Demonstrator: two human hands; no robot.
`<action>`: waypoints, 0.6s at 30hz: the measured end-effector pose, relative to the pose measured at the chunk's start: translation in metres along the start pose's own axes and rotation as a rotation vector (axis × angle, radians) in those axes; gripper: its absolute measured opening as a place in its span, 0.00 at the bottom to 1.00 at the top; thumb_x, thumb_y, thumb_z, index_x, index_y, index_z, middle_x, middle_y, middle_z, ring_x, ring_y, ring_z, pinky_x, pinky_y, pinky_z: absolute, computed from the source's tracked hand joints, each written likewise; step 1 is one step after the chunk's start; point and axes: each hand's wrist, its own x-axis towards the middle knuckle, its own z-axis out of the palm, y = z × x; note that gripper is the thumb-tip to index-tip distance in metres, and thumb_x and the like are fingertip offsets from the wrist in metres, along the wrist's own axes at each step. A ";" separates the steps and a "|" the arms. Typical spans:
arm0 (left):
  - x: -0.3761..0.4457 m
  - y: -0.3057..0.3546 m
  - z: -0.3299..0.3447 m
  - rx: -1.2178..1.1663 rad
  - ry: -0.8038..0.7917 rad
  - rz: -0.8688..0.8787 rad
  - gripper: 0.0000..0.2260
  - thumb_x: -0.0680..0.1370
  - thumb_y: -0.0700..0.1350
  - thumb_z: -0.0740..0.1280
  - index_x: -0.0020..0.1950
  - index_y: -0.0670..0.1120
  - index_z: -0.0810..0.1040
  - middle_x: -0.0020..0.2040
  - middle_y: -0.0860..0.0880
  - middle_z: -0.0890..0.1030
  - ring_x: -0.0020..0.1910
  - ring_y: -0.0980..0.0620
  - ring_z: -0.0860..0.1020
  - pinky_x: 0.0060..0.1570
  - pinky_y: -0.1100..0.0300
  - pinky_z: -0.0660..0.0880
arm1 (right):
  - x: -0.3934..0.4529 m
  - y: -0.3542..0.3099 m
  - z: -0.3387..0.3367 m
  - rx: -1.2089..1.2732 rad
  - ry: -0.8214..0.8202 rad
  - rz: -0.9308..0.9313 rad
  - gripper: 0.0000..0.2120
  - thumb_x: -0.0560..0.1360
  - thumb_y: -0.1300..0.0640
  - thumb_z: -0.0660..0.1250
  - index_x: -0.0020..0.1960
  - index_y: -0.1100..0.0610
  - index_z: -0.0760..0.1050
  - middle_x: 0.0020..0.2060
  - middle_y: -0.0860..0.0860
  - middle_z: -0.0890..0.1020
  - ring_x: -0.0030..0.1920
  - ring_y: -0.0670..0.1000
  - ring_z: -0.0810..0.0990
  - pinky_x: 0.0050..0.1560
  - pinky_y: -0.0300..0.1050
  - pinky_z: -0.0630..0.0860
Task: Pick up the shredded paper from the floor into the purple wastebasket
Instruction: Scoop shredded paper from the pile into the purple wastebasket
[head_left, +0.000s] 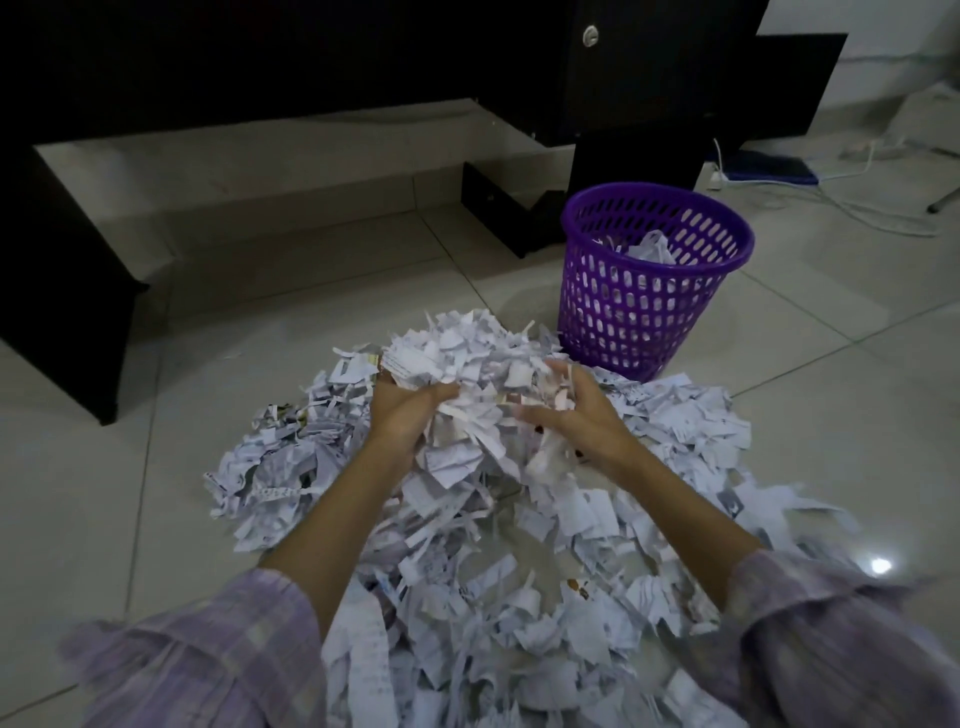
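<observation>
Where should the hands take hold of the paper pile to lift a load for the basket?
Scoop the shredded paper from both sides, as the left hand and right hand do now. It is loose, so only cupped hands pressing inward hold it. The purple wastebasket stands just behind.

So the floor (810, 364) is pale glossy tile with thin grout lines, and there's a bright spot of light reflecting off it on the right. A big heap of shredded paper (467, 545) is spread across the middle. The purple wastebasket (644, 291) stands upright on the tiles, touching the far right edge of the heap, with some scraps inside. Further back a dark cabinet (519, 218) sits on the floor, and white cables (852, 208) trail across the far right corner.
</observation>
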 end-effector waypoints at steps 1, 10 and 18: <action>0.001 0.002 -0.002 0.009 -0.013 -0.012 0.24 0.69 0.37 0.75 0.61 0.38 0.69 0.55 0.47 0.78 0.50 0.48 0.78 0.46 0.58 0.74 | 0.001 0.001 -0.002 -0.087 -0.049 -0.013 0.45 0.64 0.49 0.79 0.74 0.47 0.59 0.72 0.47 0.61 0.69 0.48 0.63 0.65 0.46 0.67; 0.003 -0.004 -0.011 -0.023 -0.100 -0.037 0.26 0.64 0.39 0.78 0.60 0.38 0.76 0.54 0.43 0.83 0.50 0.46 0.82 0.47 0.56 0.79 | 0.005 0.033 0.000 -0.337 -0.189 0.001 0.39 0.71 0.52 0.74 0.76 0.49 0.58 0.73 0.48 0.66 0.71 0.51 0.67 0.58 0.34 0.68; 0.011 -0.003 -0.016 -0.067 -0.008 -0.040 0.19 0.64 0.41 0.77 0.52 0.39 0.80 0.45 0.44 0.83 0.41 0.47 0.82 0.41 0.56 0.79 | 0.001 0.059 -0.024 -0.420 -0.008 0.084 0.06 0.72 0.55 0.73 0.48 0.54 0.80 0.38 0.49 0.80 0.41 0.49 0.78 0.32 0.31 0.68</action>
